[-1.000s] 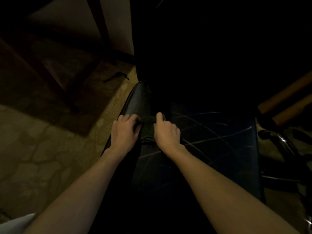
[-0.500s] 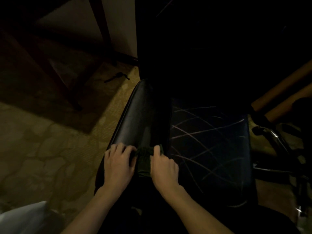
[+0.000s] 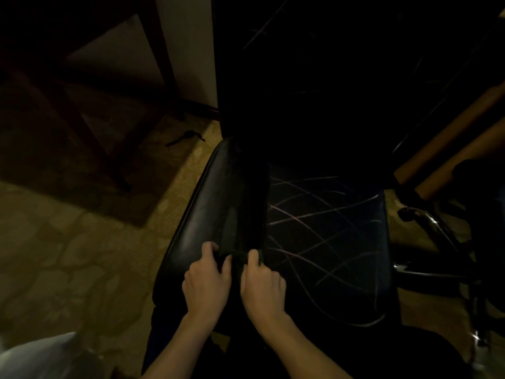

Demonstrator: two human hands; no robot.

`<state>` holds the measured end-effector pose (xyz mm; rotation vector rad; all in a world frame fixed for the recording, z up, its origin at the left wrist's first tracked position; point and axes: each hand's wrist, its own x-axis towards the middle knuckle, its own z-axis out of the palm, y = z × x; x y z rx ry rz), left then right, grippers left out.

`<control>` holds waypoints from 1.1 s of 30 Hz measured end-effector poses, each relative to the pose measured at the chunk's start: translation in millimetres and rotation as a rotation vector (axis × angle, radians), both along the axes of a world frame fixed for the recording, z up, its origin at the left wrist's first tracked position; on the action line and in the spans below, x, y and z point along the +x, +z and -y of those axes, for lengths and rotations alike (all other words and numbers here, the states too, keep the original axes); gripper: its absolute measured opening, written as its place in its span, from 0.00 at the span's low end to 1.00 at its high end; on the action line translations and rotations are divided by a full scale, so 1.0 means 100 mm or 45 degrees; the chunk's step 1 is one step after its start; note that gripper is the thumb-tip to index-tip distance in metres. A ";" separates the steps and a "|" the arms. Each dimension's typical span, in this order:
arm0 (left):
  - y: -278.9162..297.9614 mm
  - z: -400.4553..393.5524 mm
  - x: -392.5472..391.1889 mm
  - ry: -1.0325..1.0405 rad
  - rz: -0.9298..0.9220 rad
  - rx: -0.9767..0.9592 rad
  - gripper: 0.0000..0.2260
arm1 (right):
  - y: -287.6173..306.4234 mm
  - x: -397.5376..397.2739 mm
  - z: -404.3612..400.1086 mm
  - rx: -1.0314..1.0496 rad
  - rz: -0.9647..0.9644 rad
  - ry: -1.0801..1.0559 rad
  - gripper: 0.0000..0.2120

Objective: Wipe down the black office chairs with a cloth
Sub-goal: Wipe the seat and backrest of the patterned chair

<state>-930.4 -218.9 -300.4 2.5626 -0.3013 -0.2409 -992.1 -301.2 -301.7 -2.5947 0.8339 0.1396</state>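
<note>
Chair (image 3: 325, 242): black office chair seen from above; its glossy left side panel (image 3: 216, 214) runs front to back beside the patterned seat pad, and the backrest is lost in shadow.
Progress: judging by where the cloth sits, the near end of the side panel is in hand — the pictures are too dark to tell wiped surface from unwiped, so the seat, the backrest and any other chairs must be counted as left to do.
Second chair (image 3: 448, 209): only a dark frame and wooden bars show at the right edge, apart from both hands.
Left hand (image 3: 206, 283): fingers curled, grasping the cloth's left end against the panel.
Right hand (image 3: 263, 287): fingers curled round the cloth's right end, at the panel's inner edge.
Cloth (image 3: 237, 259): dark, bunched — pinned between the two hands on the panel's near end.
</note>
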 end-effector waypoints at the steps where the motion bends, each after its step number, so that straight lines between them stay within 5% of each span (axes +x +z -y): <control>1: 0.00 0.05 0.04 0.000 0.028 0.022 0.10 | 0.00 0.03 0.02 -0.008 0.015 -0.012 0.12; 10: -0.10 0.61 0.68 -0.139 0.140 0.165 0.06 | -0.10 0.75 0.54 -0.113 0.072 -0.026 0.14; 17: -0.24 1.14 1.24 -0.209 0.254 0.175 0.15 | -0.19 1.34 1.07 -0.226 0.101 -0.057 0.13; 24: -0.32 0.95 1.07 -0.413 0.473 0.462 0.12 | -0.14 1.18 0.97 -0.217 0.053 -0.046 0.12; 33: -0.11 0.68 0.61 -0.526 0.214 0.466 0.13 | -0.03 0.52 0.65 -0.049 -0.047 0.006 0.13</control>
